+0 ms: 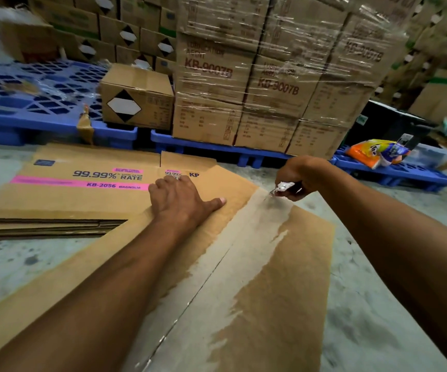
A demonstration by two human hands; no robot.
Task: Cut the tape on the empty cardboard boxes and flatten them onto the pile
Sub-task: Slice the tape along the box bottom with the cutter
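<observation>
Far left, the pile of flattened brown cardboard sheets with a pink printed stripe (77, 183) lies on the grey concrete floor (15, 264), in front of the blue plastic pallets (29, 114).

Overlapping the pile's right end is the brown cardboard box with a wide clear tape strip (292, 264), taped face up and running from the near edge of the view toward the far end. Whether it is still a standing box or already part-collapsed cannot be told. The clear tape strip (246, 251) covers the centre seam between 2 flaps.

The left hand (182, 200) rests palm down on the left flap, fingers spread and flat, pinching nothing, just pressing the board. It sits just beside the tape, clear of the seam line.

The right hand (305, 175) is curled closed around a small utility knife with a white-wrapped tip (284, 187), the point touching the tape at the far end of the seam.

Step in hand, judged: starting the slit. To do it well, the person should keep the blade shallow and on the seam, draw it toward the near end in 1 steady pull, and keep the left hand bearing down beside the cut, not in its path. The risk is the blade skidding off the glossy tape toward the left thumb.

Behind, 1 shrink-wrapped stack of brown cartons (270, 76) stands on a pallet.
</observation>
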